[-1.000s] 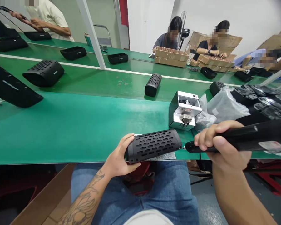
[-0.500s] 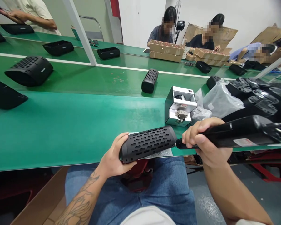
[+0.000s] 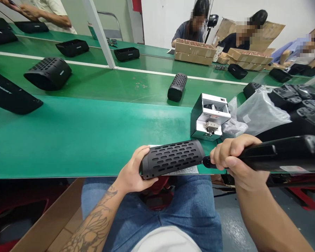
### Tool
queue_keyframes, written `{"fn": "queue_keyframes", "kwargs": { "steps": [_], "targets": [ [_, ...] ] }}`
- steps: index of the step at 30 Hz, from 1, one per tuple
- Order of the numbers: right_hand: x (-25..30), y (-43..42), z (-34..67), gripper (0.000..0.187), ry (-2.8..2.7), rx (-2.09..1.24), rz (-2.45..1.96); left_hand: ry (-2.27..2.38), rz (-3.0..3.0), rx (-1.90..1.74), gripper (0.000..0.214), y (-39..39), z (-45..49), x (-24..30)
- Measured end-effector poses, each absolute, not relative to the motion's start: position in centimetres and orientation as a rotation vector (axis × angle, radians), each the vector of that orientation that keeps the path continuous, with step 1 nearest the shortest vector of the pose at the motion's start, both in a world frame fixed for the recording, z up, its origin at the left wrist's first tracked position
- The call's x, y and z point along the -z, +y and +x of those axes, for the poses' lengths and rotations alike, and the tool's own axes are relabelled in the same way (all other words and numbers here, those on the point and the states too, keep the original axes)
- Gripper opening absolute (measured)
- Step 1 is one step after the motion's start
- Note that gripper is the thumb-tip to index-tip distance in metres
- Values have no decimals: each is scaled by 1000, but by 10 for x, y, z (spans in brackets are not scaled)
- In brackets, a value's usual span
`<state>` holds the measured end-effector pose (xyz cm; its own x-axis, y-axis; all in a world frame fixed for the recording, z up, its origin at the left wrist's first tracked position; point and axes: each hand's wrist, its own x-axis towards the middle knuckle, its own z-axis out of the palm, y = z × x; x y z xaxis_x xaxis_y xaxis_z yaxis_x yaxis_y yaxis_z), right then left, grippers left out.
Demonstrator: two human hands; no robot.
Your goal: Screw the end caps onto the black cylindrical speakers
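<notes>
My left hand (image 3: 132, 173) grips the left end of a black perforated speaker shell (image 3: 172, 158) that lies across the near edge of the green bench (image 3: 81, 140). My right hand (image 3: 237, 159) is wrapped round a black electric screwdriver (image 3: 275, 154) held level, its tip pressed against the shell's right end. A shiny metal plate shows under the shell.
A white screw feeder box (image 3: 211, 117) stands just behind the shell, with plastic bags (image 3: 254, 115) and stacked black parts (image 3: 296, 101) to its right. Another black shell (image 3: 177, 87) and larger black housings (image 3: 48, 71) lie on the belt. People work at cardboard trays (image 3: 195, 52) beyond. A cardboard box (image 3: 49, 224) sits by my left leg.
The screwdriver tip stayed on the shell's right end and both hands kept their grip. Only the view shifted slightly.
</notes>
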<state>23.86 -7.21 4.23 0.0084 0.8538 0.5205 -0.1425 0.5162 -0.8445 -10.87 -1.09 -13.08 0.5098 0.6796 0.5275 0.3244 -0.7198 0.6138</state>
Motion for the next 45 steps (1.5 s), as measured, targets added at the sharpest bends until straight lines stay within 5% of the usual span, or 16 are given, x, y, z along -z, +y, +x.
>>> {"fn": "queue_keyframes", "kwargs": {
  "steps": [13,22,29,37,45],
  "targets": [
    [-50,-72,239,16,-1355,-865,-699,814,2296,-1119,120,-14,-107,132],
    [-50,18,290,23,-1015,-129,-972,795,2201,-1020,107,-5,-112,122],
    [-26,28,292,21,-1089,-179,-1087,765,2206,-1045,111,-4,-109,123],
    [-65,-13,262,18,-1064,-142,-899,737,2284,-1085,121,-6,-103,124],
    [-80,-83,192,18,-1286,-763,-700,757,2279,-1093,125,-8,-99,124]
  ]
}}
